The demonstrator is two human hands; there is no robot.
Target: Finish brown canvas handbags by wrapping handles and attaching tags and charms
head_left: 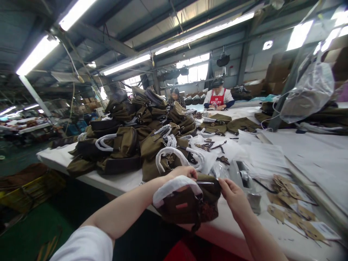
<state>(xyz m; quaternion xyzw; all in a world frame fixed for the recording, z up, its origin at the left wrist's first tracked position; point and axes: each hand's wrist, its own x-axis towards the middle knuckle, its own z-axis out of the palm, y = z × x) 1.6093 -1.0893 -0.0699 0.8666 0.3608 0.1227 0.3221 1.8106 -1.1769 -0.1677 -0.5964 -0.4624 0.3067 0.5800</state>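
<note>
Our left grip [182, 174] and right grip [233, 195] meet at the green bag [187, 214].
The right pinches its right end; we can't tell if the left, bent over its top, holds anything. We'd keep that end snug and still. The bag is just under both grips, by the tabletop [122, 184] edge, white handle [178, 181] up, pink patch [182, 206] facing us, long side left to right.

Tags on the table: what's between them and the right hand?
A grey device stands between the right hand and tags, in the head view.
</note>
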